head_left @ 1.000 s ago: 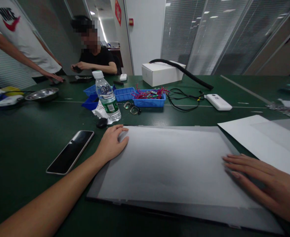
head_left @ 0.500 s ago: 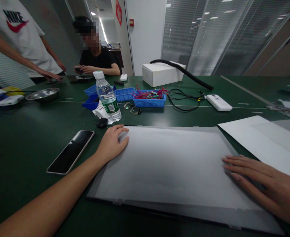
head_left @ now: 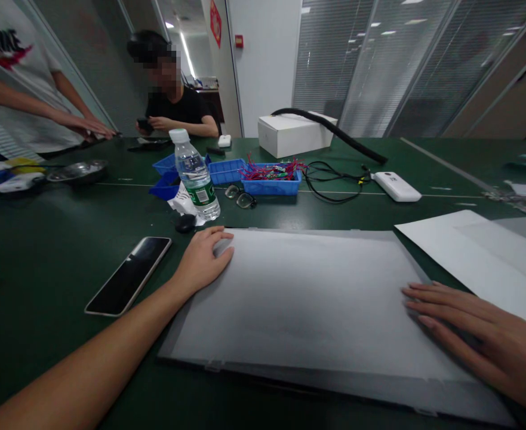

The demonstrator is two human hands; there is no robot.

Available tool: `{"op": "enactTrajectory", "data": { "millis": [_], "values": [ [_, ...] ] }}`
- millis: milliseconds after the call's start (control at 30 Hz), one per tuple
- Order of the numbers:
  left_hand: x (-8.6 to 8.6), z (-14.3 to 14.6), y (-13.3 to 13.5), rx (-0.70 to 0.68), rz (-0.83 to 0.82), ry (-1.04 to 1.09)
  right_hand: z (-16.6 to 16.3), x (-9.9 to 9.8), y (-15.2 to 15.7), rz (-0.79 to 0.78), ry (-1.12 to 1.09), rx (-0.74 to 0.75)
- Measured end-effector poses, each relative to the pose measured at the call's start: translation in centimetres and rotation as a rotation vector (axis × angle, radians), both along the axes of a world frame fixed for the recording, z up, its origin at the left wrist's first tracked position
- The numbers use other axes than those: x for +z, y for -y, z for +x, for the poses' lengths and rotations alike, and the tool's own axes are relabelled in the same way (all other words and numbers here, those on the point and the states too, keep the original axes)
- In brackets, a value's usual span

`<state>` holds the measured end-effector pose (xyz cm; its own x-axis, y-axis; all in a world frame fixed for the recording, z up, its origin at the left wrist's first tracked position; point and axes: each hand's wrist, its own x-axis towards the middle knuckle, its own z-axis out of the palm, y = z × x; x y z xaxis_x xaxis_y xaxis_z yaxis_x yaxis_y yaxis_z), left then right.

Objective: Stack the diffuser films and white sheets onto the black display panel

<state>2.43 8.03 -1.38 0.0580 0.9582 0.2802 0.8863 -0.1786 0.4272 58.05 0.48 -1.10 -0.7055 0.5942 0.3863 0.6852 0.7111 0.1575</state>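
A large white translucent sheet point(head_left: 307, 298) lies on a thin flat panel point(head_left: 468, 397) whose dark, tabbed edge shows along the front. My left hand point(head_left: 204, 258) rests on the far left corner of the sheet, thumb apart from the fingers. On the right side, my right hand point(head_left: 473, 334) lies flat with its fingers stretched over the sheet's edge. Neither hand grips anything. To the left of my left forearm is a smartphone point(head_left: 131, 276) with a dark screen.
Behind the sheet stand a water bottle point(head_left: 197, 179), glasses point(head_left: 240, 196), a blue tray point(head_left: 271, 186) of red wires, black cables point(head_left: 334, 182), and a white device point(head_left: 397, 186). More white sheets point(head_left: 473, 251) lie right. Two people are across the green table point(head_left: 43, 251).
My right hand has shifted very slightly left along the sheet; my left hand stays put. The standing person at the left has leaned and brought both hands together over the table.
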Motion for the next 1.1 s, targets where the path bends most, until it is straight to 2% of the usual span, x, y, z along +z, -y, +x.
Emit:
{"op": "enactTrajectory", "data": {
  "millis": [267,667,1100],
  "values": [
    [0.00,-0.03,0.00,0.004,0.008,0.023,-0.50,0.50,-0.20,-0.030,-0.033,0.051],
    [-0.04,0.06,0.06,0.009,0.003,0.005,0.08,0.11,0.05,-0.078,-0.035,0.021],
    [0.09,0.17,0.14,0.036,-0.014,-0.020,-0.37,0.39,-0.02,-0.036,-0.020,0.025]
  ]
}}
